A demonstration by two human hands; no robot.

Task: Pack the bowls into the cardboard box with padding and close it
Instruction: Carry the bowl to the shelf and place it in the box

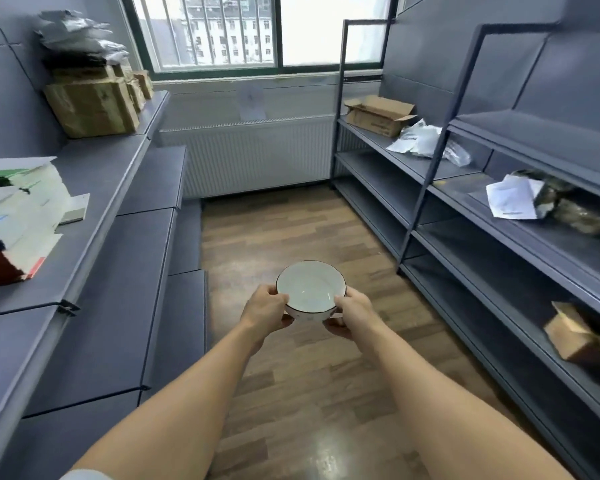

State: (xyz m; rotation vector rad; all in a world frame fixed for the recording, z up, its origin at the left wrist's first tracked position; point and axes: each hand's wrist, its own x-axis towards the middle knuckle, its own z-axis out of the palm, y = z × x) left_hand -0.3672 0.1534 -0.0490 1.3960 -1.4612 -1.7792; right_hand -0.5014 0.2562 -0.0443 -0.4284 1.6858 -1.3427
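A white bowl (309,289) with a thin dark rim is held in front of me above the wooden floor. My left hand (264,310) grips its left side, thumb over the rim and fingers underneath. On the other side my right hand (351,315) grips it the same way. The bowl is upright and looks empty. An open cardboard box (378,114) sits on the top shelf of the right rack, flaps up, far from my hands.
Grey shelving (118,174) runs along the left with taped brown parcels (90,105) and a stack of printed cartons (14,216). The right rack (499,237) holds plastic mailers (420,140), a wrapped bundle (568,206) and a small brown box (572,334). A radiator (257,154) stands below the window.
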